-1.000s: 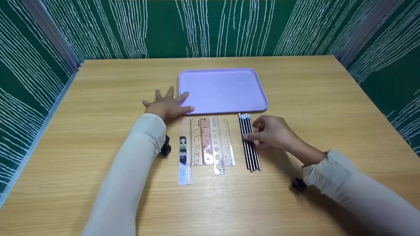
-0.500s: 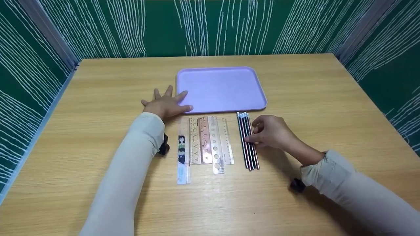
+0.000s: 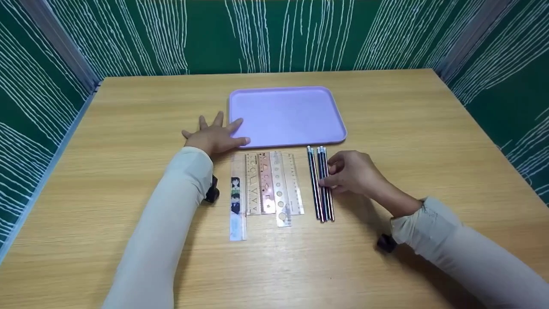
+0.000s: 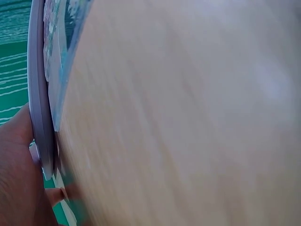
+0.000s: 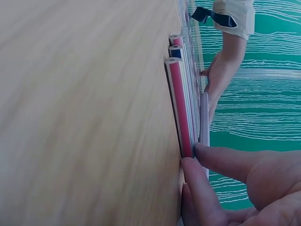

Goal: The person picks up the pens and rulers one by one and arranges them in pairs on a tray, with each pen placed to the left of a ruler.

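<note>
My left hand (image 3: 210, 138) lies with fingers spread at the near left corner of a purple tray (image 3: 287, 113), thumb and index finger over its rim. Several striped pencils (image 3: 314, 184) lie side by side on the table below the tray, eraser ends toward it. A narrow gap parts them at the eraser ends. My right hand (image 3: 355, 172) pinches the pencils on the right side, thumb on top and index finger along the outer edge. In the right wrist view, thumb and finger meet at a red-striped pencil (image 5: 178, 99).
Left of the pencils, several flat rulers lie in a row: a clear one with cartoon figures (image 3: 237, 227), a pink one (image 3: 267, 184) and clear stencil rulers (image 3: 281, 206) among them. The wooden table (image 3: 386, 107) meets green, white-streaked walls (image 3: 206, 38).
The pencils, lying close together before, now show a gap between the left ones and those under my right hand. My left hand stays at the tray corner. The head view shifts slightly.
</note>
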`<state>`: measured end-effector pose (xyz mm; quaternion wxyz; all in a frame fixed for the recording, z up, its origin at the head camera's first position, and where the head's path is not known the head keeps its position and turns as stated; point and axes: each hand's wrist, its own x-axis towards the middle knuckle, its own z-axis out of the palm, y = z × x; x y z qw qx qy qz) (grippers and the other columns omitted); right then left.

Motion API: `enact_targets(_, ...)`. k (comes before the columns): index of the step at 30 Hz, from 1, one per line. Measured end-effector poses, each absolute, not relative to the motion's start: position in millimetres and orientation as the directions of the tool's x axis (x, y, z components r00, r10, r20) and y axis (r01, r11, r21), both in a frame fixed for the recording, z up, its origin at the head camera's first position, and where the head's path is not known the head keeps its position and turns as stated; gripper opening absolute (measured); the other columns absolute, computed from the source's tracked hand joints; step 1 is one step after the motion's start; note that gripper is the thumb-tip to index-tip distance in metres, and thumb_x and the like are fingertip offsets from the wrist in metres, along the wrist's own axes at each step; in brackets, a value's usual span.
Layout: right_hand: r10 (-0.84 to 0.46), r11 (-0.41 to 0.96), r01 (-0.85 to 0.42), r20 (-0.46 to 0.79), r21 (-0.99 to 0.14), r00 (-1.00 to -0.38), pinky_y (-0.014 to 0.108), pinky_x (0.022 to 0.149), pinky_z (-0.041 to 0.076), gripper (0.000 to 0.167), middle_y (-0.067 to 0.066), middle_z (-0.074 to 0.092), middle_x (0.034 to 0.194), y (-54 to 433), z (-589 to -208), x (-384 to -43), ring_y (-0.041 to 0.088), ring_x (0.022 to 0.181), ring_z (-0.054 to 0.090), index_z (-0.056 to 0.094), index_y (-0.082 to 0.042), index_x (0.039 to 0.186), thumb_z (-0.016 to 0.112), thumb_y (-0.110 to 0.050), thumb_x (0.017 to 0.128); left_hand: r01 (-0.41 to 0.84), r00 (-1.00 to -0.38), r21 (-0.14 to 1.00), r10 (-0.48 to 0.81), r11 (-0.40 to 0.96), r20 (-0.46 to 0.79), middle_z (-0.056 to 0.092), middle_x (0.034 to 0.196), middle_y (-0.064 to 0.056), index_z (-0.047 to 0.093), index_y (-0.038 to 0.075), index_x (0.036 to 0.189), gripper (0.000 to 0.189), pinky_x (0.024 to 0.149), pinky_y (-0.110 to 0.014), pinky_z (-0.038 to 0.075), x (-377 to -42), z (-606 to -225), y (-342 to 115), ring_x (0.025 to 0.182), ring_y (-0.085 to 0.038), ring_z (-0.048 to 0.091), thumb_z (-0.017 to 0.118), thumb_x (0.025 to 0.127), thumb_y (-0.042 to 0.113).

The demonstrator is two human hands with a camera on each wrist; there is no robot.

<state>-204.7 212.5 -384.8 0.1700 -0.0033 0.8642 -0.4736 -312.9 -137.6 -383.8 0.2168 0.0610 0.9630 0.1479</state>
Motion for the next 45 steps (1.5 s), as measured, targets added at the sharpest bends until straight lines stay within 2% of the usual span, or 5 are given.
enact_targets(20, -0.147, 0.519, 0.197, -0.314, -0.831, -0.938, 0.034, 0.075, 0.065, 0.069, 0.017, 0.061, 0.107, 212.8, -384.0, -202.4, 0.022, 0.079, 0.076, 0.054, 0.011, 0.134, 0.088, -0.001, 0.076, 0.054, -0.89, 0.307, 0.185, 0.95, -0.416, -0.016, 0.173, -0.006, 0.005, 0.055, 0.158, 0.088, 0.1, -0.09, -0.014, -314.4, -382.4, -137.6, 0.149, -0.054, -0.025, 0.039, 0.085, 0.09)
enact_targets(36, -0.146, 0.529, 0.188, -0.307, -0.828, -0.94, 0.034, 0.074, 0.065, 0.06, 0.017, 0.064, 0.107, 212.9, -383.2, -202.6, 0.018, 0.079, 0.075, 0.056, 0.012, 0.13, 0.084, 0.002, 0.079, 0.024, -0.884, 0.315, 0.168, 0.949, -0.436, -0.017, 0.173, -0.004, 0.005, 0.057, 0.158, 0.088, 0.102, -0.089, -0.015, -314.4, -380.4, -137.5, 0.15, -0.051, -0.027, 0.043, 0.085, 0.088)
enact_targets(45, -0.135, 0.564, 0.185, -0.311, -0.805, -0.941, 0.033, 0.075, 0.064, 0.052, 0.016, 0.064, 0.108, 217.2, -382.3, -205.9, 0.017, 0.084, 0.072, 0.057, 0.01, 0.134, 0.075, 0.001, 0.086, 0.026, -0.884, 0.321, 0.171, 0.947, -0.435, -0.017, 0.172, -0.004, 0.004, 0.057, 0.158, 0.088, 0.102, -0.088, -0.016, -314.2, -381.4, -137.9, 0.15, -0.052, -0.028, 0.041, 0.084, 0.089)
